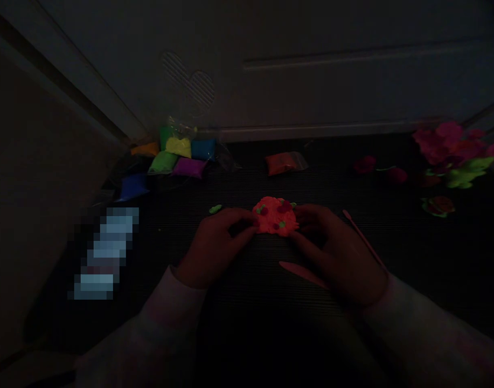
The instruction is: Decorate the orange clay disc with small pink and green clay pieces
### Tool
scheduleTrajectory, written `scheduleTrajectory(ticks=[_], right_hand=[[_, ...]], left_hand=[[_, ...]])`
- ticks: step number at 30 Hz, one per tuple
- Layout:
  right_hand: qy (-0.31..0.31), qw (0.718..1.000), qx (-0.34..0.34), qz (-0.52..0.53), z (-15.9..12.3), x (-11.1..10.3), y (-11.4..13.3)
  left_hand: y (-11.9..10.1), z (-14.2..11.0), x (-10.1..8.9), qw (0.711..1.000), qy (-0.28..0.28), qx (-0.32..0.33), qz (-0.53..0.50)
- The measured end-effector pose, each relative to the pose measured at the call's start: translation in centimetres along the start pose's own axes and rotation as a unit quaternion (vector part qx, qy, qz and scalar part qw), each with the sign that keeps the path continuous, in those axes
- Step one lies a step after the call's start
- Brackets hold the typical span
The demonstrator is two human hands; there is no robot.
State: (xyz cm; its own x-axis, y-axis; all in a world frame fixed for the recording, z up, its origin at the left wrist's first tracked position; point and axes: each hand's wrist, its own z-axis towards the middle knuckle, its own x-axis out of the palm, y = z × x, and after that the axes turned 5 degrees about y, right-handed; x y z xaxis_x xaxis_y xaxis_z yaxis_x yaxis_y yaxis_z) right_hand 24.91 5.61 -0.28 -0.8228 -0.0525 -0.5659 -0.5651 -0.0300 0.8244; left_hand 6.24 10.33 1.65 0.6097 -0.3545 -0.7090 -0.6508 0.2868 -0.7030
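An orange-red piece of modelling clay (271, 218), dotted with dark red and green bits, lies on the dark table between my hands. My left hand (218, 240) pinches its left edge between thumb and fingers. On the opposite side my right hand (331, 245) grips the right edge, its fingertips partly hidden behind the clay. Under my right hand a pink flat modelling tool (301, 272) sticks out to the left. A thin pink tool (363, 237) lies just beyond that hand. Close to my left knuckles sits a small green clay piece (215, 208).
Bags of coloured clay (189, 167) are heaped at the back left, with an orange bag (281, 163) at the back middle. Pink clay flowers (449, 143) and a smaller clay rose (438, 205) stand right. A pixelated phone-like screen (109, 250) glows left. The room is dim.
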Motion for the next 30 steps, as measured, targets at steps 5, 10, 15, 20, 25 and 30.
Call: scheduleTrajectory(ticks=[5,10,15,20,25,30], right_hand=[[0.001,1.000,-0.004,-0.006,-0.02,-0.05,0.15],[0.004,1.000,-0.009,-0.008,-0.02,-0.08,0.13],[0.000,1.000,-0.009,0.000,0.04,0.04,0.06],[-0.001,1.000,-0.004,0.002,0.04,0.07,0.17],[-0.001,1.000,-0.007,0.001,0.00,0.04,0.10],[0.000,1.000,-0.009,0.000,0.05,0.05,0.05]], left_hand=[[0.18,0.03,0.03,1.000,0.005,0.024,0.009],[0.21,0.02,0.15,0.999,0.001,0.027,0.019],[0.17,0.11,0.31,0.999,0.007,0.036,0.016],[0.20,0.25,0.46,0.999,0.012,0.040,0.011],[0.18,0.23,0.43,0.999,0.016,0.038,0.018],[0.21,0.26,0.51,0.999,0.018,0.037,0.016]])
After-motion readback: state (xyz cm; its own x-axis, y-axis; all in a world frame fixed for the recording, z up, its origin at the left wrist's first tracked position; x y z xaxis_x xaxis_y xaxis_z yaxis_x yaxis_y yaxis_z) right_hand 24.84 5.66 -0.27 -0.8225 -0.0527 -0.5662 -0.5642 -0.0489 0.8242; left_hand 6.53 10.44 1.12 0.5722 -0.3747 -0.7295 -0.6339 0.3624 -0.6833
